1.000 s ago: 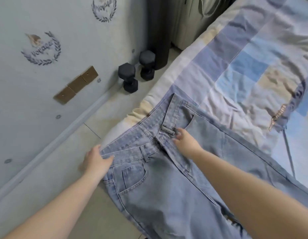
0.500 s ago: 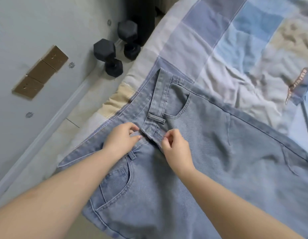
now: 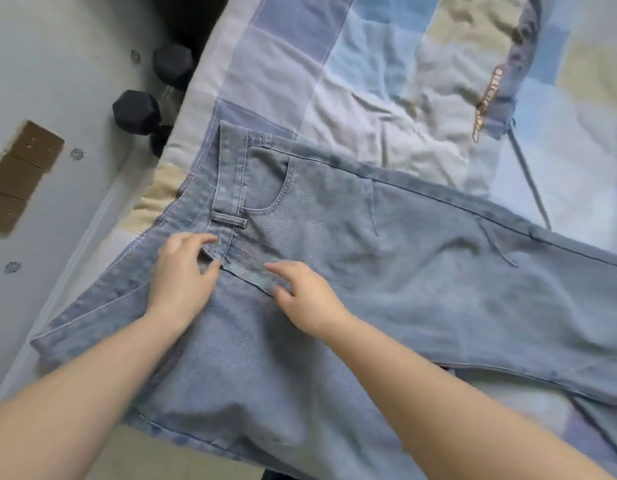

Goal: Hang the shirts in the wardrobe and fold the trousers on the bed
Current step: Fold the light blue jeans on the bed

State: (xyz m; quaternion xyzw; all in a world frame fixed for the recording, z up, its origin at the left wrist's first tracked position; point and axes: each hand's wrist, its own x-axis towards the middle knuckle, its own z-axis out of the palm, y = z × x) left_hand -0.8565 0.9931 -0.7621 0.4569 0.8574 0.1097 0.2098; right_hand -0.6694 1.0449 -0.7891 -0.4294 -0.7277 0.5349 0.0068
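The pale blue jeans (image 3: 386, 271) lay spread along the bed's (image 3: 369, 81) left edge, waistband partly overhanging it. The left hand (image 3: 182, 275) pinched the fly flap between thumb and fingers; the right hand (image 3: 307, 299) rested on the fly seam with fingers loosely bent, holding nothing. Closing and flattening the fly first would probably give a cleaner fold, leg laid over leg. Two black dumbbells (image 3: 141, 112) stood on the floor beside the bed, clear of the work; a dark garment (image 3: 504, 84) lay near the far side.

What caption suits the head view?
Both hands, left and right, work the fly of light-blue jeans spread on a patchwork bedspread.
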